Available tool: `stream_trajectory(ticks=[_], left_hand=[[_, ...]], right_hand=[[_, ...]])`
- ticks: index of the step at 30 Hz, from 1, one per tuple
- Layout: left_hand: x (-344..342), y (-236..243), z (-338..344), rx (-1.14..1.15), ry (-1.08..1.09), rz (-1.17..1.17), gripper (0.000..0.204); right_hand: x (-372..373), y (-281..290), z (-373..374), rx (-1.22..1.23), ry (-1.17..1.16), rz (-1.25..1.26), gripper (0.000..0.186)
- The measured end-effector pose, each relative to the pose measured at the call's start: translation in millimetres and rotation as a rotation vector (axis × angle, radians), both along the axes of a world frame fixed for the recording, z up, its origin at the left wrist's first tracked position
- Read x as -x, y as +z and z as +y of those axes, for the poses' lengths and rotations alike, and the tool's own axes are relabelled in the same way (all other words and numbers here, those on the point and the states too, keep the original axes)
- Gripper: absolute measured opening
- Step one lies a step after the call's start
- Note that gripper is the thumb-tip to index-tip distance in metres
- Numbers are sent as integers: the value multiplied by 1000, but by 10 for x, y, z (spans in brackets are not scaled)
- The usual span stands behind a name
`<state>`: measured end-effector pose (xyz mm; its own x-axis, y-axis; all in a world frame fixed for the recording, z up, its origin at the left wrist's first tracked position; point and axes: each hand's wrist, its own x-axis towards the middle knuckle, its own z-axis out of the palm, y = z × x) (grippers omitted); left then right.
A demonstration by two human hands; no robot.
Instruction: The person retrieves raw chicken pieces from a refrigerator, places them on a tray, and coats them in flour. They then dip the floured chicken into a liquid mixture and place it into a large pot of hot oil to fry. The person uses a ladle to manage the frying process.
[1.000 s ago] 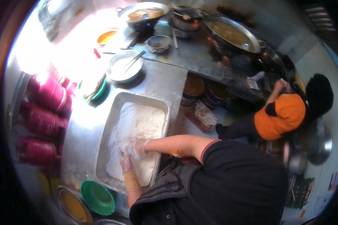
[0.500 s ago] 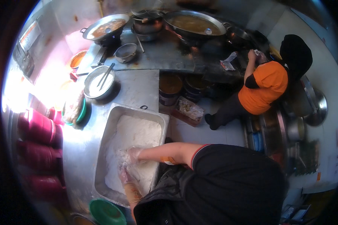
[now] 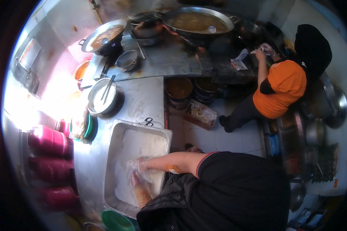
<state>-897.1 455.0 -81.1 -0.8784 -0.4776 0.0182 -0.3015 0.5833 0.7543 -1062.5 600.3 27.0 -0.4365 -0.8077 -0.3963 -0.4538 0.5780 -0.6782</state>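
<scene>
A deep rectangular metal pan (image 3: 109, 169) of white flour-like powder (image 3: 137, 142) stands on the steel table. Both my hands are down in the powder, close together near the pan's right side, in what look like clear plastic gloves. My right hand (image 3: 143, 164) reaches in from the right, the arm bearing a tan patch. Just below it, my left hand (image 3: 136, 179) points up into the powder. Powder and blur hide the fingers of both, and anything they hold cannot be made out. Dark-handled scissors (image 3: 147, 122) lie beside the pan's far rim.
Farther off stand a metal bowl of white liquid (image 3: 100, 104) with tongs across it and a green basin (image 3: 89, 129) holding a plastic bag. Another green basin (image 3: 117, 221) is nearest. Woks (image 3: 196, 22) line the back. A co-worker in orange (image 3: 282, 89) handles something whitish at right.
The view has shifted, so the table sits lower and more of the scissors shows. My hands stay in the powder, slightly lower in the picture. The co-worker's hands have come together.
</scene>
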Motion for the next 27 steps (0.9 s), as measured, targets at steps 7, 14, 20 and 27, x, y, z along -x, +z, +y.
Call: stream_trajectory(ticks=[7,14,20,27], left_hand=[[682,-179,43,448,-324,245,53],[1389,215,566,234,-288,129,55],[2460,-343,828,358,-282,48,65],[3881,405,1569,-644,167,-116,52]], right_hand=[[742,291,485,17,-270,-18,68],[1981,166,966,204,-285,155,68],[3096,8,1099,-32,62,305,70],[4186,255,1582,39,-254,112,69]])
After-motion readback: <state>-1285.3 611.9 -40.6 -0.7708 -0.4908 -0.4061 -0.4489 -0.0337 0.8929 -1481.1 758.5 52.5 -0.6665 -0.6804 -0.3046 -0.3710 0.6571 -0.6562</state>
